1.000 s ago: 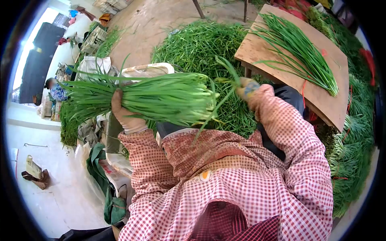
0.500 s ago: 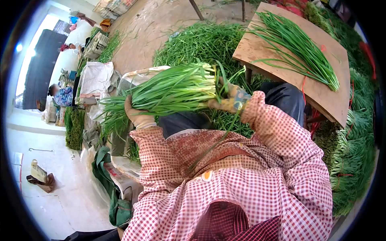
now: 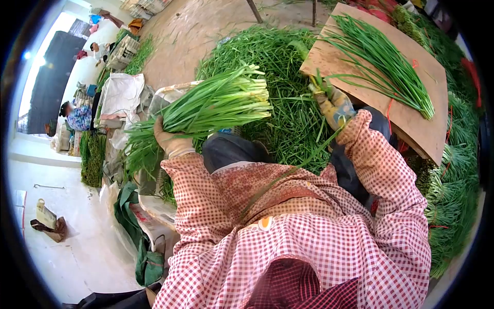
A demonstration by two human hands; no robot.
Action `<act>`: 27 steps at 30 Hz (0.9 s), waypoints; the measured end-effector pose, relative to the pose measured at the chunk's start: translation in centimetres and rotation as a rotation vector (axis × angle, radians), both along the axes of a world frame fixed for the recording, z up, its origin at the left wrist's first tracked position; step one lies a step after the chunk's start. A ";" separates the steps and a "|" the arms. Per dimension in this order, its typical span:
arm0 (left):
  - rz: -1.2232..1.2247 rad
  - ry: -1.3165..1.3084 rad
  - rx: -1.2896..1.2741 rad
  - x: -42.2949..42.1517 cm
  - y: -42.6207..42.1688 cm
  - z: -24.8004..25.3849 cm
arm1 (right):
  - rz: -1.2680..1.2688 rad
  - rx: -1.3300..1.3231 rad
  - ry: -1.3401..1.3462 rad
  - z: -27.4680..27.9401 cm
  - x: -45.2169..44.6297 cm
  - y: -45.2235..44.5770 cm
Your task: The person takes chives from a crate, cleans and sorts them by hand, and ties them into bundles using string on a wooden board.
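Observation:
My left hand [image 3: 172, 140], in a pale glove, is wrapped round the leafy part of a thick bunch of garlic chives [image 3: 221, 103]. The bunch lies level over my left knee, its pale cut ends toward the right. My right hand [image 3: 335, 107], in a dirty patterned glove, is closed on a few loose chive leaves [image 3: 318, 85] beside the board's near edge, apart from the bunch. One long leaf trails from this hand down across my lap. Beneath and between my hands spreads a heap of loose green leaves [image 3: 288, 123] on the floor.
A wooden board [image 3: 350, 56] at the right carries a smaller spread of chives [image 3: 386, 67] and a red tie. Tied bundles [image 3: 453, 206] are stacked along the far right. A lined basket [image 3: 154, 206] stands at my left. Another person [image 3: 80, 118] sits at the far left.
My right hand has moved right, away from the bunch's cut ends, with a few leaves in it. The bunch stays in my left hand, its cut ends slightly higher and farther left.

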State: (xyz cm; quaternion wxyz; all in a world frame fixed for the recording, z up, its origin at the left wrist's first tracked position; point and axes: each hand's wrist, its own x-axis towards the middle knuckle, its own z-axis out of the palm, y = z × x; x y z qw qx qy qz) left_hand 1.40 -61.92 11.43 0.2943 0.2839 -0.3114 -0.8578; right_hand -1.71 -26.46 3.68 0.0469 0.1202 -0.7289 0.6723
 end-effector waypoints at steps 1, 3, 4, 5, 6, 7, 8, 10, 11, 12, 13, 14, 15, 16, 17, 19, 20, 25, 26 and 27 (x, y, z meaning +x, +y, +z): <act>-0.033 0.055 -0.002 -0.4 -1.3 -0.8 | 0.051 0.087 -0.108 0.9 0.3 0.1; -0.027 0.080 -0.038 -0.9 -1.2 -0.8 | 0.080 0.160 -0.003 2.7 1.0 -2.0; -0.028 0.103 -0.077 -1.1 -1.0 -0.8 | 0.140 0.115 0.093 3.6 1.6 -3.5; -0.033 0.104 -0.079 -1.3 -0.9 -0.7 | 0.127 0.279 0.042 4.3 1.5 -5.0; -0.024 0.105 -0.073 -1.4 -0.6 -0.6 | 0.114 0.443 -0.011 4.7 1.2 -6.0; -0.014 0.103 -0.067 -1.5 -0.5 -0.6 | 0.111 0.442 -0.014 4.7 0.8 -6.5; -0.002 0.100 -0.060 -1.4 -0.3 -0.6 | 0.145 0.416 -0.082 4.3 0.2 -6.9; 0.000 0.105 -0.100 -1.5 -0.3 -0.6 | 0.188 0.396 -0.149 0.3 -2.7 -7.2; 0.002 0.109 -0.144 -1.3 -0.4 -0.6 | 0.245 0.149 -0.168 -5.2 -5.2 -6.7; 0.010 0.103 -0.141 -0.8 -0.3 -0.3 | 0.241 0.140 -0.201 -3.7 -4.7 -5.7; 0.020 0.100 -0.124 -0.5 -0.2 0.3 | 0.237 0.130 -0.235 -2.1 -4.1 -4.7; 0.027 0.105 -0.104 -0.5 -0.1 0.8 | 0.172 0.362 -0.271 5.0 -2.1 -2.9; 0.014 0.156 -0.074 -0.3 -0.2 1.0 | 0.122 0.415 -0.224 2.5 -2.9 -2.2; 0.022 0.158 -0.066 -0.3 -0.6 0.9 | 0.071 0.469 -0.179 0.1 -3.6 -1.6; 0.004 0.171 -0.073 -0.4 -1.0 0.7 | 0.305 -0.300 -0.559 -1.8 -3.4 -1.5; -0.053 0.223 -0.125 -0.7 -1.6 0.2 | 0.318 -0.169 -0.496 1.1 -1.0 -3.1; -0.056 0.222 -0.121 -1.0 -1.4 0.2 | 0.323 -0.104 -0.464 2.6 0.2 -4.0; -0.079 0.241 -0.114 -1.3 -0.5 0.3 | 0.549 -0.926 -0.539 -2.9 0.1 -8.2; -0.077 0.241 -0.114 -1.3 -0.4 0.3 | 0.551 -0.925 -0.539 -0.2 1.1 -7.8; -0.056 0.236 -0.119 -1.3 -0.3 0.2 | 0.382 -0.698 -0.630 2.3 1.7 -7.3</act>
